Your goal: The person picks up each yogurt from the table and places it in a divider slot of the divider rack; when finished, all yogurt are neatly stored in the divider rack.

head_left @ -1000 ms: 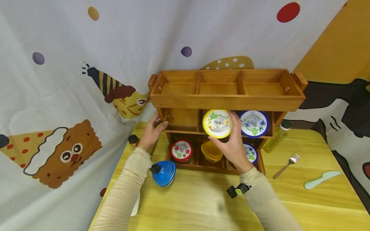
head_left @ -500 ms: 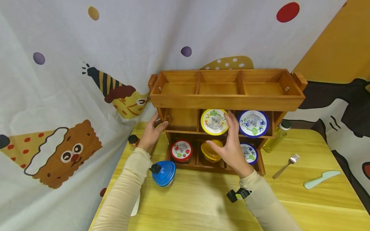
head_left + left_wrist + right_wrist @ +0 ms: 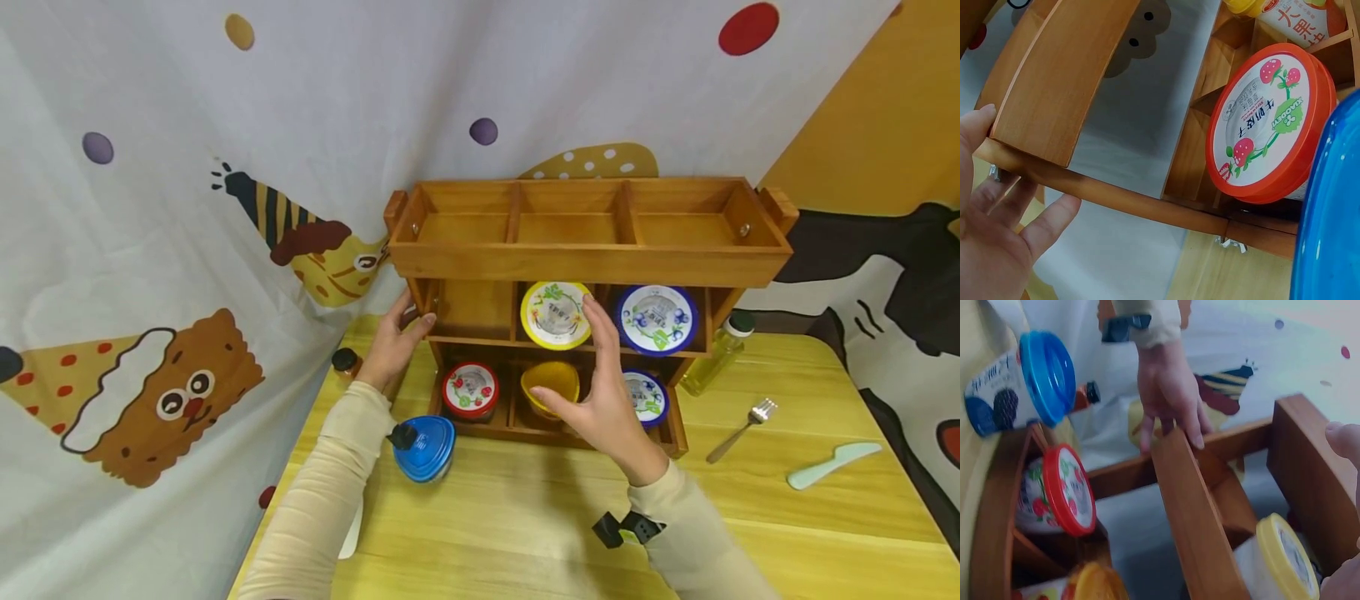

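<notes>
A wooden three-tier rack (image 3: 588,265) stands on the table. My left hand (image 3: 390,350) grips its left side, thumb on the front and fingers behind the side rail. A white tub with a yellow lid (image 3: 557,315) sits in the middle compartment of the middle tier. Just right of it and in front, my right hand (image 3: 611,408) has its thumb and fingers spread, holding nothing. A blue-rimmed blueberry tub (image 3: 656,321) occupies the compartment to the right. On the bottom tier are a red-lidded strawberry tub (image 3: 1266,125), a yellow-topped tub (image 3: 555,379) and another blue-rimmed tub (image 3: 645,398).
A blue-lidded tub (image 3: 425,448) stands before the rack's left corner. A small dark-capped bottle (image 3: 347,364) is left of the rack, an oil bottle (image 3: 718,354) right of it. A fork (image 3: 742,431) and pale green knife (image 3: 834,465) lie at the right.
My right hand has let go of the yellow-lidded tub, which settled slightly left in its compartment. The hand has spread and drawn back toward me. My left hand has stayed on the rack.
</notes>
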A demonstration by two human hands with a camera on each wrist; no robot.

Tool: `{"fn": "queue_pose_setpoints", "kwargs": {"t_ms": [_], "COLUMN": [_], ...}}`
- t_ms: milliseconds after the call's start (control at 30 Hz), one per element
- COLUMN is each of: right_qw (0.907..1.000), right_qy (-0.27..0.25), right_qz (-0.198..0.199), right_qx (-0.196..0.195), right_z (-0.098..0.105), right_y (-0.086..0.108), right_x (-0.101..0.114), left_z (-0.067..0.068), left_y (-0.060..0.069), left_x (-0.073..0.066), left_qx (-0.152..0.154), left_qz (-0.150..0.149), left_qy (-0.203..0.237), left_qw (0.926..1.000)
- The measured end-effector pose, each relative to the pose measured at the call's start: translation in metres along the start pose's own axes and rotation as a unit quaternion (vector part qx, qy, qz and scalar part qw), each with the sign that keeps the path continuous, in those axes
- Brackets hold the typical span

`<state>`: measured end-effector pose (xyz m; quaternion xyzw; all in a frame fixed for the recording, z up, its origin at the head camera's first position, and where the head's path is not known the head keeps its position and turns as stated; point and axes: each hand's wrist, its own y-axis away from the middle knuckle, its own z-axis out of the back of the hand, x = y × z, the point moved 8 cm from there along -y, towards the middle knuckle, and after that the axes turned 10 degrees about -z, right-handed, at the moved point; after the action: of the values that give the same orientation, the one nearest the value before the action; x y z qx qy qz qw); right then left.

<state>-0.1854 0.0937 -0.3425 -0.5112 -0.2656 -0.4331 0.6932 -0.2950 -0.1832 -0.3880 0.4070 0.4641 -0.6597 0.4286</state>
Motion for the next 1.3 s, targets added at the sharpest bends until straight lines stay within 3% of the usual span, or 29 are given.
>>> {"fn": "queue_pose_setpoints", "kwargs": {"t_ms": [167,300,600,933,1300], "right_qw": [0.9989,0.9986,0.9918,0.9698,0.9562], "right_qy": [-0.022,-0.017,-0.036,-0.059,-0.072], "right_qz": [0.037,0.036,-0.018,-0.145,-0.176], "right_qx": [0.017,0.035,0.121,0.187,0.222], "right_z": [-0.014,-0.027,-0.068,-0.119,-0.147], "right_y": [0.012,0.023,0.053,0.080,0.098], "right_x": [0.011,0.011,-0.001,-0.053,-0.086], "left_z": [0.000,0.001,0.000,0.000,0.000], "left_y": [0.000,-0.001,-0.003,-0.001,-0.001], "left_x": [0.001,0.003,0.004,0.000,0.001], "left_qx": [0.000,-0.004,-0.006,-0.006,-0.003], "left_qz": [-0.001,0.002,-0.010,-0.002,0.002], "left_qy": [-0.001,0.001,-0.003,0.003,-0.003], "left_qw": [1.0000,1.0000,0.9999,1.0000,1.0000]}}
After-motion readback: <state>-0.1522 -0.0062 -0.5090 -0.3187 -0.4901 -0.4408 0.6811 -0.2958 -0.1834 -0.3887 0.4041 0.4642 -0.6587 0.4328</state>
